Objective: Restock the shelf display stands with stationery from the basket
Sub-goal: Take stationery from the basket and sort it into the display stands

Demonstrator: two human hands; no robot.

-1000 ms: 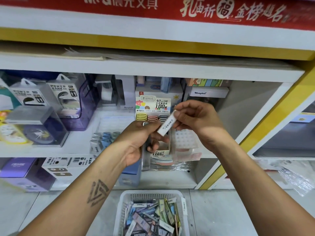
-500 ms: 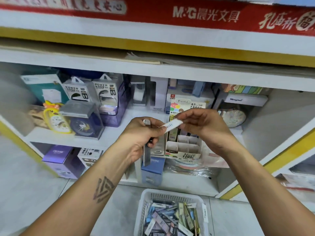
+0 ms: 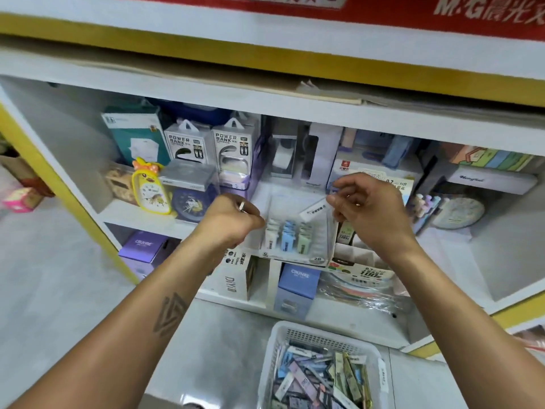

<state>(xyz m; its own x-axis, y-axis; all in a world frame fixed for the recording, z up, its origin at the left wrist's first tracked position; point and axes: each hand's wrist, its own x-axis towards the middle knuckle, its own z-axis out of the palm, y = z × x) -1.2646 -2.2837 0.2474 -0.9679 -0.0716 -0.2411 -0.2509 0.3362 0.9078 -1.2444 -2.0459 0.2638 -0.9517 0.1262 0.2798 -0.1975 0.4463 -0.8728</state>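
Since the earlier frames the view has swung left, and a clear display stand (image 3: 298, 228) with white, blue and green packs now shows between the hands, where the printed lead box stood before. The right hand (image 3: 368, 211) still pinches the small white pack (image 3: 314, 210) by one end, now above the stand. The left hand (image 3: 233, 219) stays curled round a thin silvery item (image 3: 241, 206), while the white basket (image 3: 380, 367) of stationery sits on the floor below.
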